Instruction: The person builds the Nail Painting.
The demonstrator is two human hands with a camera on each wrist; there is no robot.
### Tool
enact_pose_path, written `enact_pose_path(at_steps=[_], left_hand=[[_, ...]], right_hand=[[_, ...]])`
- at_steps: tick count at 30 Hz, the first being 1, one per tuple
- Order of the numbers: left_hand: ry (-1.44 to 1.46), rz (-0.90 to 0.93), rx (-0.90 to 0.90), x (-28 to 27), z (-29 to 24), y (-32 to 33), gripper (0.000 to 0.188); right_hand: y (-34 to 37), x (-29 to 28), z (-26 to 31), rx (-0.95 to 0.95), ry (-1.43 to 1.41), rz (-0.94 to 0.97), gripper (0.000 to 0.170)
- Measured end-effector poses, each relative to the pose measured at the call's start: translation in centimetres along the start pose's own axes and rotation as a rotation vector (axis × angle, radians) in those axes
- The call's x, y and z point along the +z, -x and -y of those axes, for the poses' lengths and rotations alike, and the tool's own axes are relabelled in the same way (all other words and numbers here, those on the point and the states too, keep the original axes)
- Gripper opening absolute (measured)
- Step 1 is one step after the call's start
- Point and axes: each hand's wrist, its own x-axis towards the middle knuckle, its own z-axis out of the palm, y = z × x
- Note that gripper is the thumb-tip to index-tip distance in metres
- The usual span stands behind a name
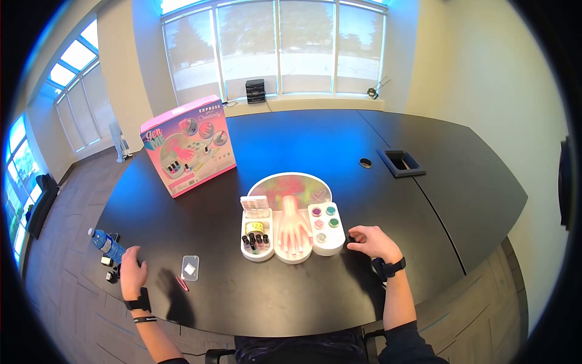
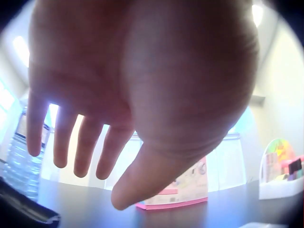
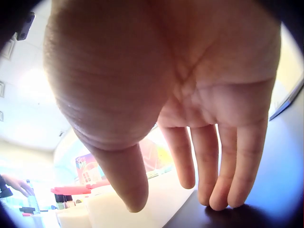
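Observation:
My left hand (image 1: 133,274) is over the table's left side with its fingers extended and nothing in it, beside a water bottle (image 1: 108,244). My right hand (image 1: 376,244) is just right of a white nail-art stand (image 1: 327,247). In the right wrist view its fingers (image 3: 245,161) point down, tips close to the tabletop, and the thumb is apart from them. A pale pink model hand (image 1: 293,227) lies in the stand's middle. On its right part sit several glitter pots (image 1: 319,224); on its left are small black-capped polish bottles (image 1: 253,241) and a yellow roll (image 1: 254,228).
A pink kit box (image 1: 189,145) stands upright at the back left. Between the left hand and the stand lie a clear plastic case (image 1: 190,268) and pink tweezers (image 1: 182,283). Small dark items (image 1: 111,276) are near the left table edge. A square black table insert (image 1: 401,162) is at the right.

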Motion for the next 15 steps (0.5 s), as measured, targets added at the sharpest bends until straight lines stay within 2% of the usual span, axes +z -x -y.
enact_pose_path(at_steps=[2,4,7,11,13,14,15], left_hand=[[-0.045,0.029,-0.054,-0.5,3.4,0.9,0.057],[-0.128,0.084,-0.190,-0.8,5.7,1.9,0.061],[-0.180,0.019,-0.138,0.5,9.5,3.3,0.065],[-0.107,0.007,-0.123,1.2,11.2,3.7,0.065],[-0.087,0.040,-0.147,1.1,11.2,3.6,0.052],[-0.087,0.039,-0.147,1.1,11.1,3.7,0.052],[-0.123,0.036,-0.166,1.2,10.9,3.8,0.041]], right_hand=[[0.0,-0.2,-0.3,0.013,0.011,0.005,0.055],[0.2,-0.5,0.0,0.018,0.012,0.008,0.055],[0.4,-0.9,0.3,0.043,0.027,0.021,0.056],[1.0,-1.3,0.3,0.046,0.093,0.046,0.058],[1.8,-1.9,0.5,0.061,0.092,0.048,0.058],[2.4,-2.3,1.0,0.077,0.092,0.052,0.058],[3.0,-2.6,1.5,0.077,0.093,0.052,0.058]])
